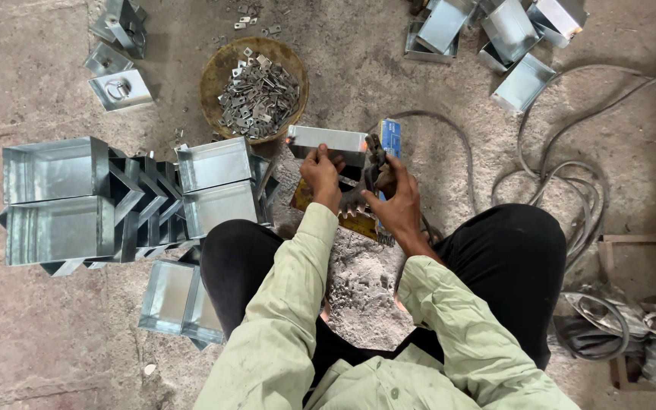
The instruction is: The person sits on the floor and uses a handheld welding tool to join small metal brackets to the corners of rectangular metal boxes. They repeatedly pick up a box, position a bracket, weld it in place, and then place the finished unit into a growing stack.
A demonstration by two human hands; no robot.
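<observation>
Your left hand (pixel 320 176) clamps the metal box (pixel 326 142); your right hand (pixel 398 203) is clamped on a dark tool (pixel 374 161) touching it, near the basket (pixel 214 76) of small plates (pixel 258 97).

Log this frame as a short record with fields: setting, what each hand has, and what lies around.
setting: person seated on a dusty concrete floor, seen from above
left hand: grips the lower edge of a shiny metal box
right hand: closed around a dark tool held against the box
bowl: round, full of small metal plates
left side: stacked metal boxes
top right: more metal boxes
right side: loose cables
under hands: yellow and blue packet, partly hidden
</observation>
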